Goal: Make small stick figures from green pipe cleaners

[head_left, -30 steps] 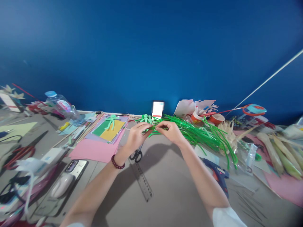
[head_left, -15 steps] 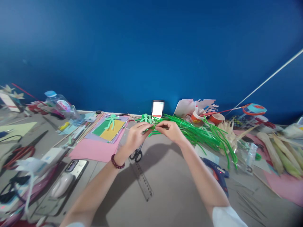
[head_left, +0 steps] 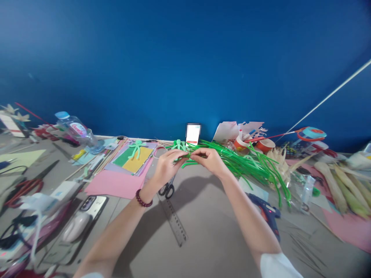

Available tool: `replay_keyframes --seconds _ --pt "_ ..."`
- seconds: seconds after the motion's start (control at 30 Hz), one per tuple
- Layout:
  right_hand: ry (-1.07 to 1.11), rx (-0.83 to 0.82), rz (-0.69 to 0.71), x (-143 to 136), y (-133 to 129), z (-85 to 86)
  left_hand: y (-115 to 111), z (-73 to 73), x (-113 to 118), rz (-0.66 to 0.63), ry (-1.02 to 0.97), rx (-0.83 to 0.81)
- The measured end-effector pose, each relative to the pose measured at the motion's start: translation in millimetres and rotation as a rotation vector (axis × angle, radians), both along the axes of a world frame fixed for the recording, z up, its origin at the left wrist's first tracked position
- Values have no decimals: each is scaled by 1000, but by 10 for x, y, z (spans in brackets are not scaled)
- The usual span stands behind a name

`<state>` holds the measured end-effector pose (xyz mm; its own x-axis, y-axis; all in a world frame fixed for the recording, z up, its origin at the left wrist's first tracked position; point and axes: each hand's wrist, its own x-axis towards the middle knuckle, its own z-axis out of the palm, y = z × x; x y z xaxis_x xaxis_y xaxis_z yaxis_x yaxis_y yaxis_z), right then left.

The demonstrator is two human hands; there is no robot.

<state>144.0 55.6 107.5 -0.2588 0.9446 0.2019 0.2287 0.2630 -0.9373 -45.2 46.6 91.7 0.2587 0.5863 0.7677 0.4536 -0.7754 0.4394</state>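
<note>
Close together at the middle of the table, both my hands pinch a small piece of green pipe cleaner (head_left: 189,155). My left hand (head_left: 168,165) is closed on its left side, and my right hand (head_left: 209,159) grips it from the right with thumb and finger. Much of the piece hides behind the fingers. Just behind the hands stands a mint-green pipe-cleaner figure (head_left: 179,145). A bundle of long green pipe cleaners (head_left: 249,164) lies to the right. Black-handled scissors (head_left: 166,190) and a clear ruler (head_left: 175,224) rest below my left hand.
A lit phone (head_left: 193,134) leans on the blue wall. At left lie pink paper (head_left: 116,184), a second mint figure (head_left: 136,148), a phone with a white mouse (head_left: 75,227) on it, and a plastic bottle (head_left: 75,129). At right are a glue gun (head_left: 266,214), paper cups (head_left: 265,145) and corn husks (head_left: 344,189).
Hardly anything differs. My hands hold the same place with a very slight shift of the fingers around the green piece.
</note>
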Motion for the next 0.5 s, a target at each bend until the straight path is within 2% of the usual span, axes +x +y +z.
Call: replay_keyframes --seconds 0.23,0.5 --pt "25 0 -31 3 -1 26 -47 83 1 -42 -100 -220" --pt "38 -14 10 23 14 0 -18 74 -1 -63 -124 -144"
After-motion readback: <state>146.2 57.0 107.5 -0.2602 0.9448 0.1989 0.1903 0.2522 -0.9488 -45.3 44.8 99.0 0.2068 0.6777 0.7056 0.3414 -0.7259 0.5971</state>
